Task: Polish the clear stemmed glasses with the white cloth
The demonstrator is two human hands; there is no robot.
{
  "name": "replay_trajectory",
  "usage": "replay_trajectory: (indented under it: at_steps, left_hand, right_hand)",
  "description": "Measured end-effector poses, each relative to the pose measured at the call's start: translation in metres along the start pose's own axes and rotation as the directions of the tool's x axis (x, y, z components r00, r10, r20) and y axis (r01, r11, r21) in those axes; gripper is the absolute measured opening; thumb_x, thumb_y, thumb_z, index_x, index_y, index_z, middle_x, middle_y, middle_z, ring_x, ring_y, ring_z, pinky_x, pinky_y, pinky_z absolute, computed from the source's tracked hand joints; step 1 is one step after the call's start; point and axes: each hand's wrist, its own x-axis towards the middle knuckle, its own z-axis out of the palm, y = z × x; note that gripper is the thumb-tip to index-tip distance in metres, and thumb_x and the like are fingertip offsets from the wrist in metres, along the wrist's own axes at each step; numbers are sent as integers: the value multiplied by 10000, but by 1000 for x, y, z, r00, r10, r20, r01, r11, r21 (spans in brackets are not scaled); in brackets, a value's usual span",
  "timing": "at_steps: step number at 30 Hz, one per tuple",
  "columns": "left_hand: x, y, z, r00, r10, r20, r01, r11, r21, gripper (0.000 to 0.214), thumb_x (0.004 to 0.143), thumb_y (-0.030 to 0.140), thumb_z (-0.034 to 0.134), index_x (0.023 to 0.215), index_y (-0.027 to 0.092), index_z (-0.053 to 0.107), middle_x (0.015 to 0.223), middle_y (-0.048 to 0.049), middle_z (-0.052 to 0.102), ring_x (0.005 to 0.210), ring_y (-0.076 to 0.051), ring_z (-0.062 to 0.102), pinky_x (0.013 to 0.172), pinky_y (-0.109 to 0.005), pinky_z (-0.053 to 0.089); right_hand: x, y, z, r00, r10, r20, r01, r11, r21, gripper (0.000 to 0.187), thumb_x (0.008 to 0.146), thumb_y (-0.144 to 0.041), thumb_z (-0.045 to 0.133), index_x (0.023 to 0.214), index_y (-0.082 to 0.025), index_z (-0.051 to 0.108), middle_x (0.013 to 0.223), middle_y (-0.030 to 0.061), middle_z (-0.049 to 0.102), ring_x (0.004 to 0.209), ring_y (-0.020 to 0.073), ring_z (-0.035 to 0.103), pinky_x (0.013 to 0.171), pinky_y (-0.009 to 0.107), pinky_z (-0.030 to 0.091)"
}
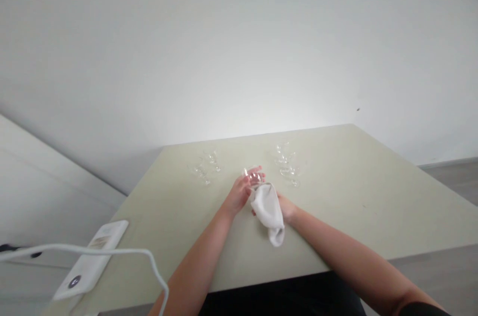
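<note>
Held above the middle of the table, a small clear glass (pixel 254 178) rests in my left hand (pixel 241 192), whose fingers curl around its far side. My right hand (pixel 286 207) grips a white cloth (pixel 268 210) that touches the near end of the glass and hangs down toward me. The cloth covers most of the right fingers. To the left stand a couple of clear glasses (pixel 202 172), and to the right is another group of clear glasses (pixel 287 166); their outlines are faint.
The pale table (pixel 354 196) meets a white wall (pixel 261 57) at its back edge. A white power strip (pixel 95 256) lies at the left edge. A white cable (pixel 123 251) crosses the lower left, in front of my left forearm.
</note>
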Motion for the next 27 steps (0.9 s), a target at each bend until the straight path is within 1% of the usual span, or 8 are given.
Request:
replay_trajectory:
  at_steps: [3, 5, 9, 11, 14, 17, 23, 27]
  left_hand:
    - [4, -4, 0, 976, 112, -185, -92, 989, 116, 601, 637, 458, 834, 1131, 166, 656, 983, -61, 686, 858, -166, 626, 758, -254, 466]
    - [5, -6, -1, 966, 120, -231, -98, 990, 101, 595, 595, 443, 862, 1086, 170, 664, 939, -41, 684, 816, -149, 620, 723, -238, 462]
    - [-1, -4, -2, 999, -35, -16, 34, 997, -65, 730, 611, 625, 783, 1175, 186, 634, 1052, -89, 680, 839, -181, 629, 637, -247, 468]
    - [-2, -3, -1, 999, -33, 23, 34, 997, -63, 737, 635, 652, 751, 1198, 195, 616, 1082, -100, 676, 858, -195, 633, 627, -253, 468]
    - [1, -5, 1, 992, 70, -108, -61, 995, 84, 616, 659, 550, 788, 1126, 177, 637, 974, -65, 681, 799, -158, 619, 666, -245, 456]
    - [3, -8, 1, 963, 167, -213, -119, 968, 221, 591, 588, 461, 861, 1048, 153, 654, 862, -21, 658, 713, -114, 581, 661, -224, 430]
    - [-1, -6, -1, 998, -5, -56, 4, 1000, -9, 768, 617, 674, 747, 1198, 197, 589, 969, -76, 683, 778, -178, 630, 604, -247, 449]
    - [5, -10, -3, 978, 77, -192, -52, 990, 131, 631, 651, 552, 792, 1136, 177, 640, 911, -49, 681, 788, -155, 618, 648, -228, 440]
  right_hand:
    - [4, -3, -6, 978, -164, -131, 123, 954, -275, 144, 723, -253, 694, 657, -158, 607, 619, -25, 576, 671, 128, 532, 655, 228, 456]
    - [4, -5, -10, 973, -185, -135, 127, 927, -354, 158, 739, -276, 676, 664, -157, 607, 617, -22, 580, 643, 122, 522, 629, 225, 452]
    - [-2, -4, -14, 994, 29, 103, -21, 997, -77, 353, 801, -506, 585, 795, -156, 633, 569, 5, 586, 559, 161, 572, 583, 294, 491]
    - [-3, -3, -14, 990, 35, 139, -30, 999, -42, 378, 773, -534, 606, 807, -158, 632, 572, 15, 591, 562, 176, 583, 593, 315, 500]
    - [1, -3, -13, 997, -72, 18, 74, 988, -139, 242, 728, -398, 692, 740, -167, 623, 636, 2, 612, 635, 149, 554, 656, 277, 488]
    - [4, -1, -10, 977, -205, -64, 175, 931, -321, 158, 757, -311, 668, 726, -162, 626, 688, -18, 622, 702, 124, 527, 703, 236, 467]
    - [0, 3, -9, 992, -4, 122, 20, 991, -133, 353, 830, -487, 559, 800, -149, 656, 649, 39, 649, 595, 162, 577, 588, 283, 485]
    - [5, 1, -11, 986, -161, -39, 144, 948, -283, 223, 791, -371, 627, 750, -153, 649, 679, 12, 638, 660, 156, 556, 658, 279, 484]
